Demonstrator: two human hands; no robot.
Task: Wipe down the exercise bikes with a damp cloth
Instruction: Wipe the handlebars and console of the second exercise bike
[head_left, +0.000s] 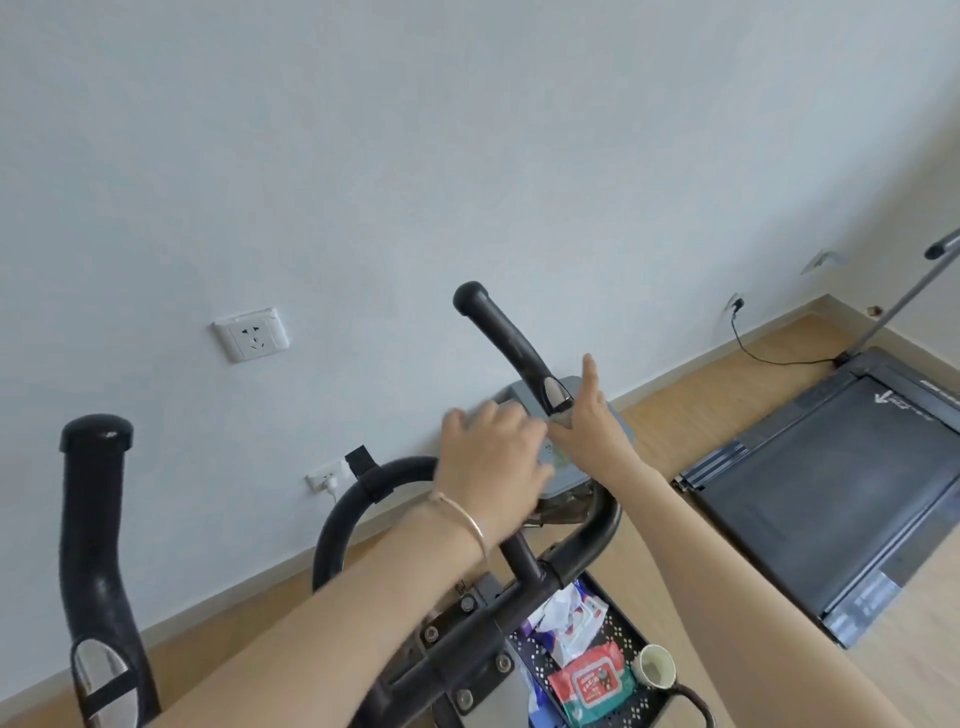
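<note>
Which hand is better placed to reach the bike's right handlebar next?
Right, likely: the right hand is open, just beside the lower end of the handlebar, while the left hand is over the console, farther away.

Here we are in what looks like a home workout room. An exercise bike (519, 587) fills the lower centre and a treadmill (831, 493) lies flat at the right edge. There's a bare pale wall (467, 156) up top and a wood-look floor (675, 431) below. A household wall socket (252, 335) sits centre left (a second socket (324, 479), lower, has a plug in it). At bottom centre, a wipes pack (592, 680) and a paper cup (655, 666) sit in the bike's basket (623, 631).
</note>
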